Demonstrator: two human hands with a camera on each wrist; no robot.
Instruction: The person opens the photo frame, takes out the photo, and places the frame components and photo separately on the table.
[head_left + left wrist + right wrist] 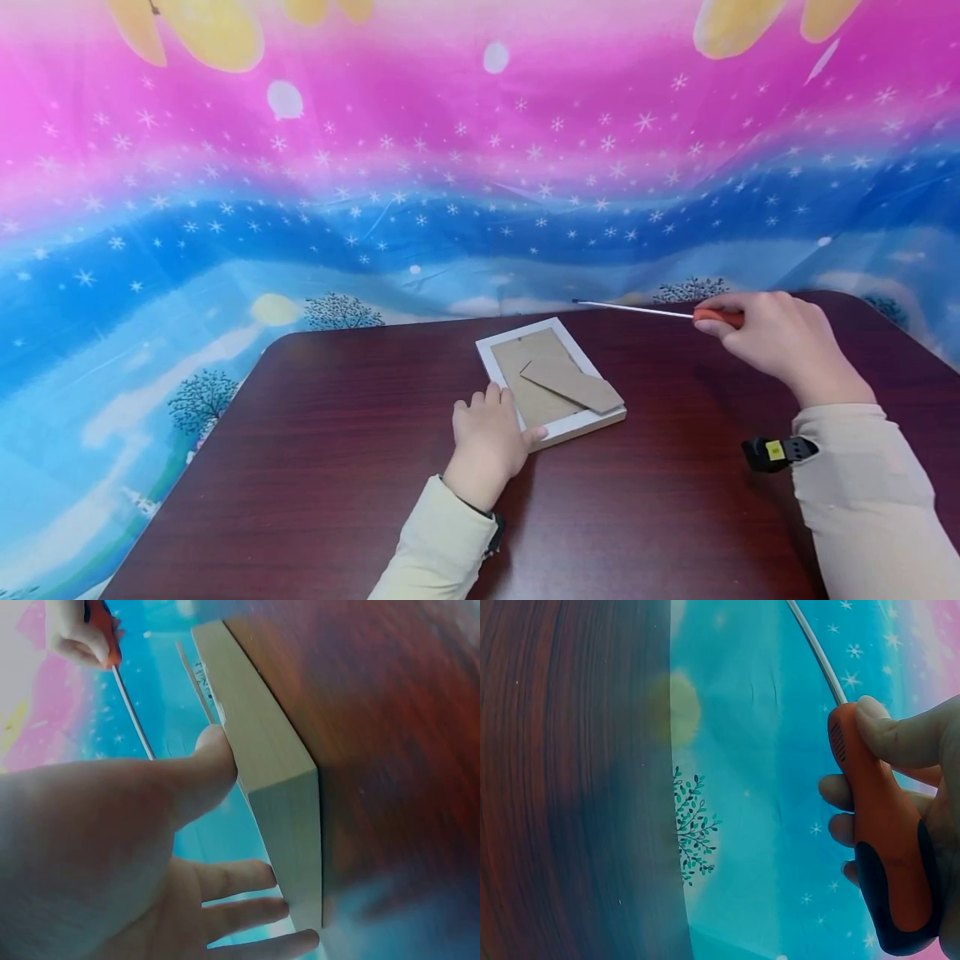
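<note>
A white-edged photo frame (555, 329) lies back up on the table, its brown backing carrying a cardboard stand flap (573, 385) angled across it. At its near left corner rests the left hand (487, 437); in the left wrist view that hand (172, 877) has its thumb on the frame's edge (262, 742) and its fingers extended along another side. The right hand (780, 342) grips a screwdriver (637, 309) by its orange handle, raised right of the frame, shaft pointing left. In the right wrist view the fingers wrap the orange and black handle (889, 832).
The dark red-brown table (337, 467) extends around the frame. Behind it and along the left hangs a pink and blue cloth (420, 167) with snowflakes and small trees. A black wrist strap with a yellow label (774, 451) is on the right sleeve.
</note>
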